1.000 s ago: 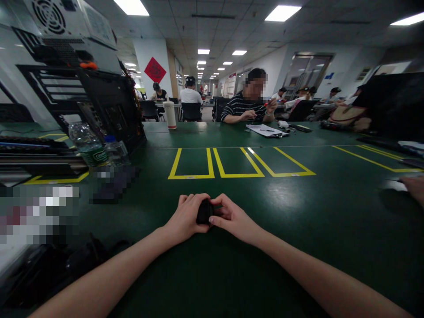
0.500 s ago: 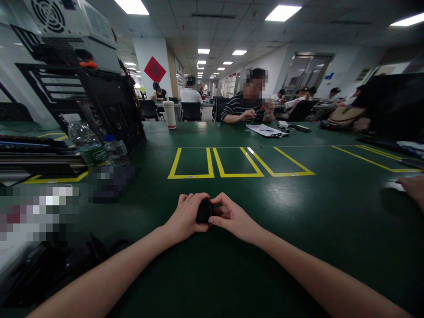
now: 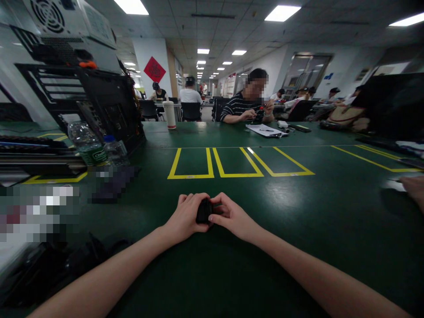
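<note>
A small black case-like object (image 3: 203, 211) with rounded corners is held between my two hands, low over the green table (image 3: 212, 274). My left hand (image 3: 189, 213) wraps its left side, fingers over the top and thumb along the near edge. From the right, my right hand (image 3: 231, 216) pinches its side with thumb and bent fingers. What exactly the object is, I cannot make out; the fingers cover part of it.
Yellow tape outlines (image 3: 191, 176) mark the table ahead. On the left are a plastic bottle (image 3: 86, 141), a black computer case (image 3: 114, 106) and dark items (image 3: 89, 256). A white cup (image 3: 169, 115) and clipboard (image 3: 266, 130) stand farther back. Another person's hand (image 3: 414, 187) rests at right.
</note>
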A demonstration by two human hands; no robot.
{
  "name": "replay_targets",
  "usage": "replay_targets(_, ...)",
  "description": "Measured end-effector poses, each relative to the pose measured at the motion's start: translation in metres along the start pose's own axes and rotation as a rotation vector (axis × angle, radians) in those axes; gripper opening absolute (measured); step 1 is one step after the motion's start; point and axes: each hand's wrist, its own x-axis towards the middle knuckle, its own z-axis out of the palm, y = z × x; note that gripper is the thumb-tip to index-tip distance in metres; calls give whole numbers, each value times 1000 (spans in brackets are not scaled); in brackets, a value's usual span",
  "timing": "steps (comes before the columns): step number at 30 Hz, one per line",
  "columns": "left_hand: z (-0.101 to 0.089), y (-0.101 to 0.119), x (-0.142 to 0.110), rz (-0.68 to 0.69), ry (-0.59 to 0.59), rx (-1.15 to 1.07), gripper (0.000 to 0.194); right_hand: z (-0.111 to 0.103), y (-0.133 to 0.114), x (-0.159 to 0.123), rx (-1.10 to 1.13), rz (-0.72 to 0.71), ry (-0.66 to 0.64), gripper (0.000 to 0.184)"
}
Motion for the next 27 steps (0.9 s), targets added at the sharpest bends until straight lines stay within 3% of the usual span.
replay_targets(7,-4,4,0,4,-4,0,51,1,-2,-1,26,-2,18,18)
replay_targets(11,-4,4,0,-3,-10,-12,50,1,0,1,0,28,54,25)
replay_targets(18,1,0,0,4,8,9,54,0,-6,-3,60,8,-38,30)
replay_targets(23,4,-3,1,7,66,22,55,0,-5,-1,54,-14,-5,18)
replay_targets(27,-2,2,0,10,5,-1,51,1,-1,3,2,-8,39,24)
